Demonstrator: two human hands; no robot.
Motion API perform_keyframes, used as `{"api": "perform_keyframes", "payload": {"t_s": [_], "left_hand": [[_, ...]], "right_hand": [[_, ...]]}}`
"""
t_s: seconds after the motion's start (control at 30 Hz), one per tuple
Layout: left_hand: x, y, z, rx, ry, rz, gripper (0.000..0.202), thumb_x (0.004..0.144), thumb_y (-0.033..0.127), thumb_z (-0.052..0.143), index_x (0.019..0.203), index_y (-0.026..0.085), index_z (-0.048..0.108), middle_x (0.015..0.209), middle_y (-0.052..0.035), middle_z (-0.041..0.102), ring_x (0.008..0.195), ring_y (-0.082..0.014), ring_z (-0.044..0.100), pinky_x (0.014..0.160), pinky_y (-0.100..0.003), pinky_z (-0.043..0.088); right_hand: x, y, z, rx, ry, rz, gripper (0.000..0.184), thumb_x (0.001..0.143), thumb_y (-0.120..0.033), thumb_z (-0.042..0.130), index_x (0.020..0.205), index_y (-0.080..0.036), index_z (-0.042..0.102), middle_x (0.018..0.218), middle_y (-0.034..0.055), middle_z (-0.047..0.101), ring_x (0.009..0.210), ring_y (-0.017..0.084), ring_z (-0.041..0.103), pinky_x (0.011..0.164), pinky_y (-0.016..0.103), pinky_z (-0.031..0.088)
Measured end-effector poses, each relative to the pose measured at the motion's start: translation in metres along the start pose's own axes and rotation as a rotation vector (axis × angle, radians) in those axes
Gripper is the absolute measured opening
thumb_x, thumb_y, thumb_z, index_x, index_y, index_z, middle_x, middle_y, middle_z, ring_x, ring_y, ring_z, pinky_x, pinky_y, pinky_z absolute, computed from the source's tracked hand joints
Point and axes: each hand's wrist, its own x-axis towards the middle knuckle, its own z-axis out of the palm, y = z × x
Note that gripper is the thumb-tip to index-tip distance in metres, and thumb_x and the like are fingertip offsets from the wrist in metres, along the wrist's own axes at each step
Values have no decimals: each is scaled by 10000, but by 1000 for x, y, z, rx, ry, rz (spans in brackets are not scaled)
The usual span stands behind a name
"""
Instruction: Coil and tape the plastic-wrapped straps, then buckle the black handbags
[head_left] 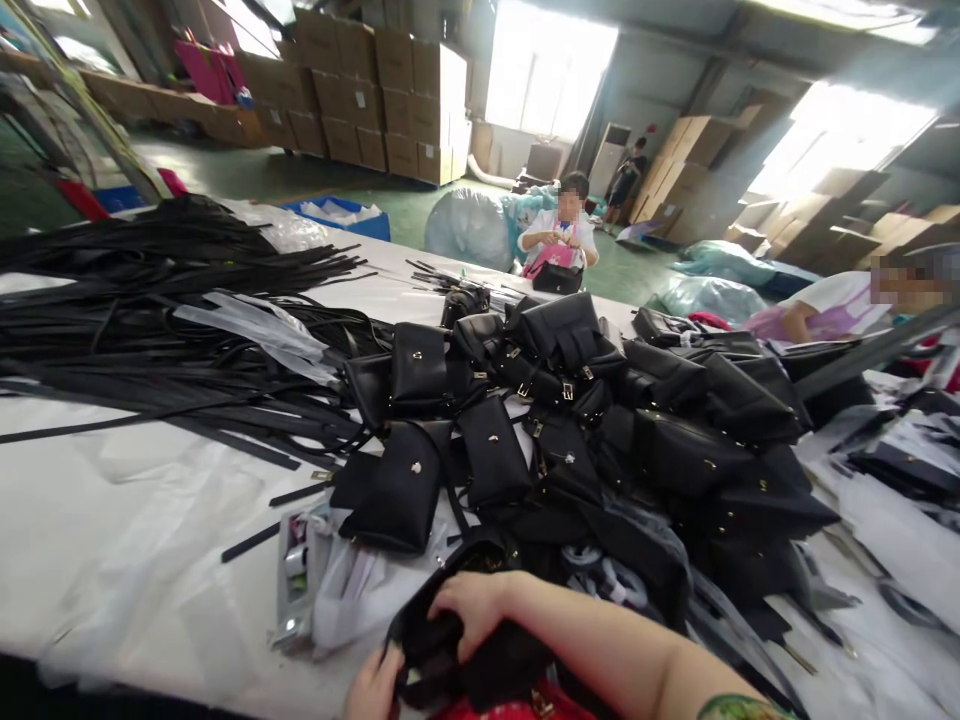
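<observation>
At the near edge of the table, a black handbag [517,655] lies tilted with its mouth open towards me. My left hand [373,688] pinches the left rim of this bag, thumb on top. Reaching across from the right, my right hand [474,605] bends its fingers into the bag's mouth and grips its edge; the fingertips are partly hidden. Just beyond rests another black bag [401,490] with a small metal clasp. To the left stands a narrow grey tray [296,585] of small items beside crumpled clear plastic.
A heap of black bags [562,340] covers the table's middle and right. Long black straps [150,340] spread over the left. Across the table a person [562,235] handles a black bag; another person [821,310] leans in at right. Stacked cartons [352,90] stand behind.
</observation>
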Motion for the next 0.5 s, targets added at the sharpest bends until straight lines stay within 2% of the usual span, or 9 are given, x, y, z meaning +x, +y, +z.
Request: {"api": "perform_keyframes", "payload": {"t_s": [0.07, 0.1, 0.23, 0.3, 0.37, 0.43, 0.5], "left_hand": [[1, 2, -1, 0, -50, 1, 402, 725, 597, 434, 667, 211, 527, 332, 72, 357, 256, -142, 362, 290, -249, 311], [2, 5, 0, 22, -68, 15, 394, 720, 595, 455, 677, 209, 524, 334, 75, 365, 251, -138, 362, 289, -244, 303], [5, 25, 1, 141, -131, 11, 434, 699, 636, 503, 657, 205, 525, 340, 59, 400, 262, -164, 428, 305, -265, 349], [7, 38, -1, 151, -161, 8, 488, 690, 697, 494, 580, 223, 471, 322, 66, 353, 260, -160, 425, 308, -265, 357], [9, 51, -7, 82, -154, 51, 545, 683, 759, 474, 537, 240, 390, 328, 82, 305, 268, -139, 407, 313, -252, 360], [10, 62, -15, -38, -64, 127, 580, 694, 793, 447, 541, 245, 333, 359, 94, 286, 290, -111, 380, 323, -233, 363], [9, 72, -27, -145, 47, 193, 584, 716, 788, 446, 556, 241, 318, 393, 98, 295, 316, -92, 359, 331, -219, 361]], "right_hand": [[-22, 17, 6, -102, 126, 36, 926, 537, -493, 825, 1316, -86, 531, 1315, 207, 550, 1215, 372, 512, 1036, 428, 405], [-29, 22, 14, -144, 164, 64, 928, 546, -503, 820, 1305, -55, 529, 1291, 232, 555, 1200, 387, 513, 1034, 451, 398], [-35, 18, 46, -224, 249, 64, 708, 712, -451, 705, 1248, -21, 536, 1124, 234, 634, 1035, 343, 604, 917, 431, 474], [-31, 9, 49, -195, 291, 104, 551, 734, -377, 674, 1169, -53, 576, 1042, 201, 669, 943, 310, 639, 810, 382, 512], [-30, 2, 40, -150, 336, 158, 400, 742, -343, 653, 1054, -96, 615, 958, 167, 692, 865, 292, 657, 733, 356, 516], [-38, 2, 21, -125, 387, 201, 332, 783, -369, 611, 1000, -118, 620, 917, 150, 698, 835, 287, 660, 716, 357, 509], [-59, 12, -7, -75, 489, 216, 347, 839, -408, 550, 1034, -127, 605, 939, 133, 697, 855, 269, 656, 745, 351, 502]]}}
